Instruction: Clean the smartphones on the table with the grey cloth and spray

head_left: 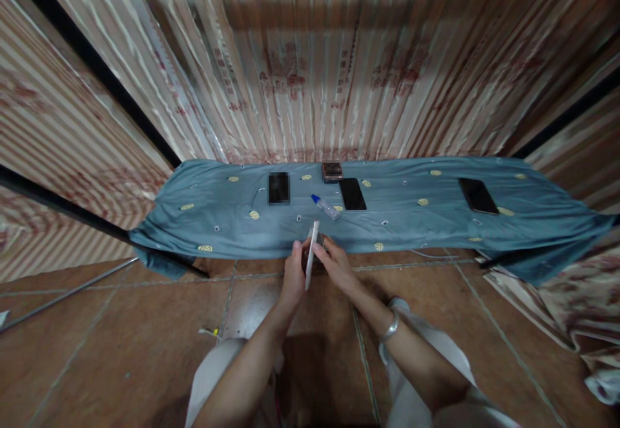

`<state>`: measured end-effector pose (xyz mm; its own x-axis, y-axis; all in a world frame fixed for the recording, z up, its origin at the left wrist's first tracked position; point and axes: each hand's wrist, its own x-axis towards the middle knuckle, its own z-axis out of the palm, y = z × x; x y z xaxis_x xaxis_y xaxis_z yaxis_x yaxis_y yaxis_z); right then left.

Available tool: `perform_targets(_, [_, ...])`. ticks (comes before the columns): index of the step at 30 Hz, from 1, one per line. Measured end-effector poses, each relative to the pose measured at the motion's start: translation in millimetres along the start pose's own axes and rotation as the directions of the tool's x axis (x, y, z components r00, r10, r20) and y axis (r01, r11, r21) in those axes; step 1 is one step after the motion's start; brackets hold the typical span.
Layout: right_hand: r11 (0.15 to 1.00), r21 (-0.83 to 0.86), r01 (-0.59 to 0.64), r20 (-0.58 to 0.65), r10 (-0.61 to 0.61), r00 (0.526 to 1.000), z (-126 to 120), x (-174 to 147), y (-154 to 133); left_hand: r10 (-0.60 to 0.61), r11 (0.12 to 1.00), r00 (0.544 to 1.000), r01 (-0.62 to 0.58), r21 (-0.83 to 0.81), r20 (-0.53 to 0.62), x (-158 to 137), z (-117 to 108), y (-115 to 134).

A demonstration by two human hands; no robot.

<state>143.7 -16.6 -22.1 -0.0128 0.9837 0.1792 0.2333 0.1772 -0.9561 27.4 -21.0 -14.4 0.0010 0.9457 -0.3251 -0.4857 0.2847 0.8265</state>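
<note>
Both hands meet in front of the cloth's near edge around a thin, flat phone (312, 257), tilted up and seen nearly edge-on with a pale side. My left hand (294, 273) grips it from the left, thumb up along its side. From the right, my right hand (336, 266) closes on it with thumb and fingers; a silver bangle circles that wrist. The phone's faces are mostly turned out of sight. Just beyond lies a small clear bottle with a blue cap (326, 207). Behind it, a black phone (353, 194) rests on the cloth.
A blue cloth (407, 224) with yellow motifs covers the long surface. On it lie a blurred dark square (279, 188), a small brown box (332, 171) and a black flat device (478, 195). Striped curtains (310, 60) hang behind, black poles (97, 60) at the sides.
</note>
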Motion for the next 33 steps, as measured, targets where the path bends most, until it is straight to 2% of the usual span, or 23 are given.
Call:
perform_targets(2, [1.000, 0.003, -0.005, 0.004, 0.005, 1.000, 0, 0, 0, 0.125, 0.986, 0.992, -0.126, 0.111, 0.017, -4, 4, 4])
perform_targets(4, [1.000, 0.011, -0.015, 0.000, 0.015, 1.000, 0, 0, -1, 0.177, 0.972, 0.984, -0.178, 0.156, 0.025, -7, 7, 6])
perform_targets(9, [0.990, 0.091, -0.111, -0.013, 0.112, 0.994, 0, 0, 0, 0.140, 0.979, 0.989, -0.131, 0.156, -0.045, -4, 4, 4])
perform_targets(12, [0.961, 0.198, -0.194, -0.024, 0.202, 0.979, -1, 3, 5, 0.151, 0.973, 0.985, -0.133, 0.187, -0.085, 1, -1, 1])
perform_targets(17, [0.821, 0.491, -0.292, -0.009, 0.339, 0.941, -1, 9, 9, 0.142, 0.988, 0.980, -0.131, 0.080, -0.142, 10, -8, 3])
perform_targets(21, [0.701, 0.620, -0.351, 0.014, 0.438, 0.899, -3, 12, 6, 0.067, 0.997, 0.984, -0.074, -0.035, -0.166, 12, -10, 14])
perform_targets(25, [0.622, 0.675, -0.397, 0.075, 0.478, 0.875, -8, 14, 1, -0.010, 0.986, 1.000, 0.006, -0.164, -0.029, 7, -7, 22])
perform_targets(27, [0.613, 0.672, -0.415, 0.108, 0.474, 0.874, -8, 13, -3, -0.081, 0.979, 0.997, 0.081, -0.186, 0.007, 4, -4, 22])
perform_targets(29, [0.626, 0.654, -0.425, 0.123, 0.466, 0.876, -6, 12, -6, -0.176, 0.961, 0.984, 0.170, -0.220, -0.009, 1, -1, 20])
perform_targets(33, [0.702, 0.595, -0.391, 0.071, 0.439, 0.896, -3, 8, -8, -0.279, 0.922, 0.960, 0.265, -0.281, -0.010, -2, 2, 21])
